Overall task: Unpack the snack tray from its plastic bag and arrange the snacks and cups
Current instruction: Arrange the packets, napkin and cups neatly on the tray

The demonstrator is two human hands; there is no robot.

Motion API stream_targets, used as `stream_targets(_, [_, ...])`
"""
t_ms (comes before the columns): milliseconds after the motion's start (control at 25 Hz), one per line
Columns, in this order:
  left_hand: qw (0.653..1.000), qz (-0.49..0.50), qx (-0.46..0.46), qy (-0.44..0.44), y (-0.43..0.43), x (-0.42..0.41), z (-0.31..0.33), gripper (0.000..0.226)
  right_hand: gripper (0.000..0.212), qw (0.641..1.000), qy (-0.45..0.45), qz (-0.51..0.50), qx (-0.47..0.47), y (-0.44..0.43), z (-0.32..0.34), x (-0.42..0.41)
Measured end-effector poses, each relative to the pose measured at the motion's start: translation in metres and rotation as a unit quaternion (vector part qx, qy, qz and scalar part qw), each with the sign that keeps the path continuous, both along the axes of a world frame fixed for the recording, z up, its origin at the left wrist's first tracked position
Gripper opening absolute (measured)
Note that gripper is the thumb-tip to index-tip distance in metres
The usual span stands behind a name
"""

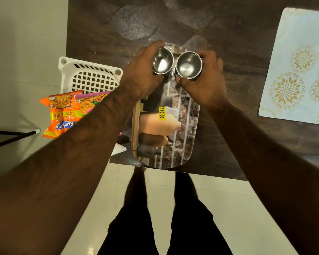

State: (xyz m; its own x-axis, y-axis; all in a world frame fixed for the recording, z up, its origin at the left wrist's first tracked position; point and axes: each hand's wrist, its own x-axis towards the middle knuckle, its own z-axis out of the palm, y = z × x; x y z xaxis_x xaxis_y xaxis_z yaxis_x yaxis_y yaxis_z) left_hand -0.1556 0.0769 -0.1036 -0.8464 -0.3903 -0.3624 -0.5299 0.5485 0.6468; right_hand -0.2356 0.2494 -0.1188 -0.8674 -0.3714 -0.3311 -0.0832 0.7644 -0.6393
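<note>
We take this for a home, probably a dining corner. A dark brown wood-grain table point(238, 52) stands on glossy cream floor tiles point(228, 208). On it lies a pale blue placemat with gold flower medallions point(293, 70). At its left edge we see a white plastic lattice basket point(88, 78) and orange printed snack packets point(63, 115). Small polished steel cups point(163, 63) and a picture-printed serving tray point(184, 126) are household ware. The plain pale surface point(26, 43) at left may be wall or floor; we cannot tell.
</note>
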Motion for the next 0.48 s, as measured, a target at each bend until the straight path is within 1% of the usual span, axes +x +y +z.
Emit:
stream_targets(200, [1.0, 0.012, 0.0, 0.001, 0.001, 0.0, -0.001, 0.081, 0.08, 1.0, 0.007, 0.007, 0.01, 0.0, -0.001, 0.001])
stream_targets(280, [1.0, 0.01, 0.001, 0.0, 0.001, 0.0, -0.001, 0.085, 0.091, 1.0, -0.015, 0.01, 0.007, 0.001, 0.001, 0.002])
stream_targets(360, [1.0, -0.004, 0.011, -0.008, -0.002, 0.004, 0.001, 0.096, 0.104, 0.999, -0.038, 0.005, -0.005, 0.006, 0.005, 0.005])
stream_targets(400, [1.0, -0.01, 0.02, -0.011, -0.004, 0.009, 0.004, 0.103, 0.104, 0.999, -0.032, 0.0, -0.01, 0.009, 0.007, 0.008])
stream_targets(440, [0.999, -0.01, 0.029, -0.013, -0.008, 0.017, 0.007, 0.109, 0.097, 1.0, -0.011, -0.008, -0.013, 0.011, 0.011, 0.012])
stream_targets(480, [0.999, -0.003, 0.039, -0.011, -0.011, 0.027, 0.011, 0.113, 0.081, 1.0, 0.019, -0.018, -0.014, 0.013, 0.015, 0.018])
